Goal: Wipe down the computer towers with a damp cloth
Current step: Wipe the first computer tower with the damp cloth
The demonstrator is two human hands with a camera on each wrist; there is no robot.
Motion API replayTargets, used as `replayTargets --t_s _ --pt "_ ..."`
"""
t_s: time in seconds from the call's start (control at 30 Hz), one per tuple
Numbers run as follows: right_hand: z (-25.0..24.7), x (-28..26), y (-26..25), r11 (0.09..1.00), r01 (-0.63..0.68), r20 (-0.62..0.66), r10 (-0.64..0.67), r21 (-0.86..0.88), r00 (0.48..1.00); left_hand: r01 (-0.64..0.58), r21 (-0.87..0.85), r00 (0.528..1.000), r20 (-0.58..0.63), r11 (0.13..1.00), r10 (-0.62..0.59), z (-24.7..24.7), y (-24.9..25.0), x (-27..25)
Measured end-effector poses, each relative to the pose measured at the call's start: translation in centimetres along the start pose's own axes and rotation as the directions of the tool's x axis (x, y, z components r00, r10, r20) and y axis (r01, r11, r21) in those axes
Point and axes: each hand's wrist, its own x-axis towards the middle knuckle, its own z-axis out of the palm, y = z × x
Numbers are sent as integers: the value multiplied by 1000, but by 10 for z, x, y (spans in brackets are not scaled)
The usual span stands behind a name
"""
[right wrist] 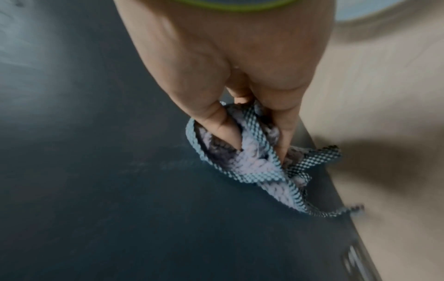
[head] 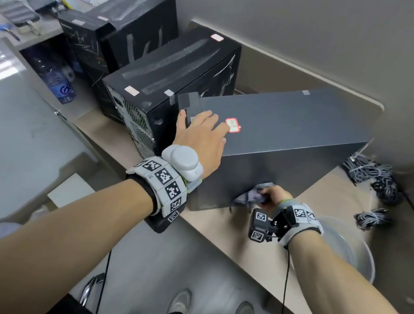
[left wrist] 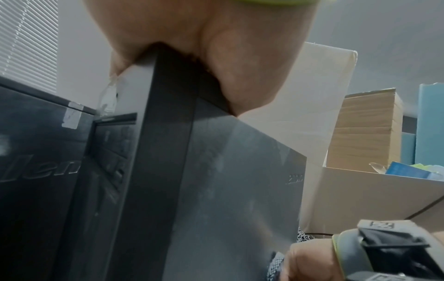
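Observation:
A dark grey computer tower (head: 293,130) stands nearest on the beige counter, turned at an angle. My left hand (head: 203,133) lies flat on its top near corner, fingers straight beside a red sticker (head: 232,125); its palm (left wrist: 216,62) rests over that corner. My right hand (head: 270,196) grips a bunched grey checked cloth (head: 250,196) and presses it against the lower near side panel (right wrist: 96,152). In the right wrist view the cloth (right wrist: 252,155) is crumpled under the fingers (right wrist: 225,133). Three scratched black towers (head: 173,76) stand further left.
Bundles of grey cables (head: 374,179) lie on the counter to the right, and a pale basin (head: 344,245) sits below its edge. A water bottle (head: 60,85) stands under the left shelf. Cardboard boxes (left wrist: 365,129) show behind the tower. My shoes (head: 180,305) are on the floor.

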Motion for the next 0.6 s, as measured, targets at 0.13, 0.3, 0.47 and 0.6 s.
replayTargets --t_s 0.13,0.3,0.47,0.6 --pt "-22 6 -6 998 2 -39 0 59 999 -9 -5 1000 -16 1000 9 3 -2 0" --pt "7 -41 -21 980 -18 75 3 199 997 -22 -7 999 -43 1000 21 3 -2 0" --pt "-2 -93 -57 948 57 114 -97 312 989 -41 -8 999 -33 999 41 -2 0 0" --pt "-10 -115 -62 890 115 77 -165 440 983 -41 12 999 -4 999 41 -4 -1 -1"
